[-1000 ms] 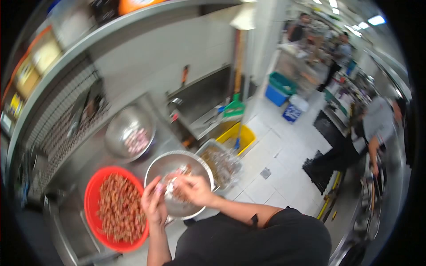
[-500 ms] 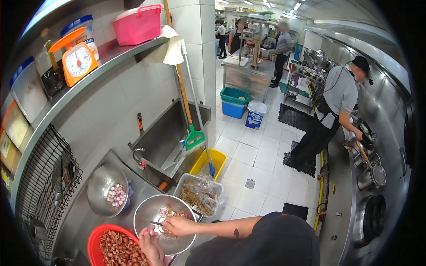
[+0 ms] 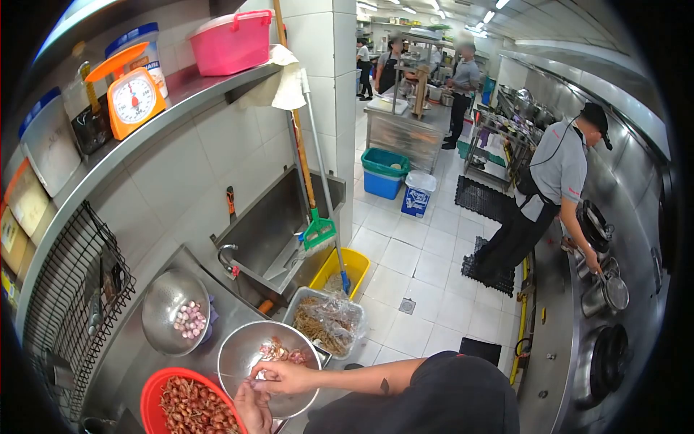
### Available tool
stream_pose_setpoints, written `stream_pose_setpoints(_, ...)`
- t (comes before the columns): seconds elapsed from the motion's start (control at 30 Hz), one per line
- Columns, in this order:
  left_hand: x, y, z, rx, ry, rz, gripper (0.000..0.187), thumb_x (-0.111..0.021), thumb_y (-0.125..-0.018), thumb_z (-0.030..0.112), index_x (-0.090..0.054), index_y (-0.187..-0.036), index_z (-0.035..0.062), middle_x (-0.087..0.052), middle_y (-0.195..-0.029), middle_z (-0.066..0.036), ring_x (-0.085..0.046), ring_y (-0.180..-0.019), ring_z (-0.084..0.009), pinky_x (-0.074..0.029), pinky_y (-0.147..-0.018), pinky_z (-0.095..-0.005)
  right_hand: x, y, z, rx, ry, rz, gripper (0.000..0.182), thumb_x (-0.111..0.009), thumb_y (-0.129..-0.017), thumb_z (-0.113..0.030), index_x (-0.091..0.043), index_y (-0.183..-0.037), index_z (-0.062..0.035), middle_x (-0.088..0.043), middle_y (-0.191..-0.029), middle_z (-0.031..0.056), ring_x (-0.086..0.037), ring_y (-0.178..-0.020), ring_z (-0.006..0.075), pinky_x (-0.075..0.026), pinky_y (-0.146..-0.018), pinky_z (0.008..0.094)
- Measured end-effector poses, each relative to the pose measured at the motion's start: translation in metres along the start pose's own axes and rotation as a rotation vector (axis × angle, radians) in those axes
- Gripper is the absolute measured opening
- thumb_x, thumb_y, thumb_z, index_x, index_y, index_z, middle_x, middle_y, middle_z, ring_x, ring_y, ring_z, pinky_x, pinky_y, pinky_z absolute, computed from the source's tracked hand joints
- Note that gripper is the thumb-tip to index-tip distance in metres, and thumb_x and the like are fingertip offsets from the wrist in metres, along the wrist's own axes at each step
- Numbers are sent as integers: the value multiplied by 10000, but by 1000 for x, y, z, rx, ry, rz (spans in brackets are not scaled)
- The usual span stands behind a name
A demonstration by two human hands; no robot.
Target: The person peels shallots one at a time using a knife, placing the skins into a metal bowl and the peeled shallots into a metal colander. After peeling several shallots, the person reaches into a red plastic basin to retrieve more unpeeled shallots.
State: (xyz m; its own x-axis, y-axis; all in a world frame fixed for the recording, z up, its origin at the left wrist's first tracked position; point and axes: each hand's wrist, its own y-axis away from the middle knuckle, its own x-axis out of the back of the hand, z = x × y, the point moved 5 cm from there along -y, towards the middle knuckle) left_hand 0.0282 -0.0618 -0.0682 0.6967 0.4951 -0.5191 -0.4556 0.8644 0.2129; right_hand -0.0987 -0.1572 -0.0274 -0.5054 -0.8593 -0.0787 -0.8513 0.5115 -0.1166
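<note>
So in the head view, both hands were right up together over the near left rim of the steel bowl (image 3: pixel 235 347). The left hand (image 3: pixel 254 412) had its fingertips pinched around a small shallot (image 3: pixel 258 385), and the right hand (image 3: pixel 288 377) came in from the right, fingers curled in, with what looked like a thin knife (image 3: pixel 233 376) pointing left across the bowl. The shallot sat between the two sets of fingertips, about equally near both; too small to tell which way its long axis ran. Papery skins (image 3: pixel 275 351) lay in the bowl, unpeeled shallots (image 3: pixel 191 406) in the red tub (image 3: pixel 147 399) just beside, peeled ones (image 3: pixel 189 320) in the colander (image 3: pixel 160 304) beyond.
</note>
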Motion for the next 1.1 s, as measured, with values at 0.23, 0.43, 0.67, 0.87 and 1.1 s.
stream_pose_setpoints(0.23, -42, 26, 28, 114, -155, -26, 267, -529, -1017, 269, -593, -1005, 10, -612, -759, -46, -564, -528, -117, -447, -426, -232, 5, 7, -39, -188, 222, -191, 317, -728, -878, -226, -628, -1105, -30, -653, -914, 76, -597, -874, 141, -471, -800, 302)
stream_pose_setpoints(0.43, -40, 33, 39, 199, -319, -104, 286, -516, -1026, 280, -597, -1042, 7, -608, -805, -42, -525, -566, -79, -407, -486, -198, 6, -2, -13, -228, -76, -146, 197, -618, -959, -224, -647, -1029, -42, -656, -796, -6, -555, -610, 59, -440, -497, 222)
stream_pose_setpoints(0.67, -41, 41, 42, 99, -2, -45, 298, -521, -1027, 250, -624, -1142, -5, -652, -867, -51, -558, -654, -83, -461, -568, -213, -4, 2, -30, -412, -536, -142, 180, -545, -1005, -181, -562, -1096, -26, -577, -812, 29, -495, -589, 48, -393, -410, 192)
stream_pose_setpoints(0.87, -55, 48, 47, -58, -113, 18, 222, -579, -995, 172, -623, -1107, -14, -667, -901, -48, -578, -689, -70, -475, -601, -208, -1, 1, -35, -399, -653, -154, 188, -555, -1003, -190, -580, -1093, -27, -549, -775, 26, -504, -598, 61, -409, -425, 204)
stream_pose_setpoints(1.1, -73, 57, 53, -261, -326, 213, 197, -646, -933, 48, -651, -1109, -40, -701, -1025, -93, -612, -743, -73, -504, -652, -206, 2, 1, -47, -318, -257, -26, 175, -595, -982, -158, -582, -1073, -9, -582, -705, 15, -471, -482, 48, -377, -429, 208)
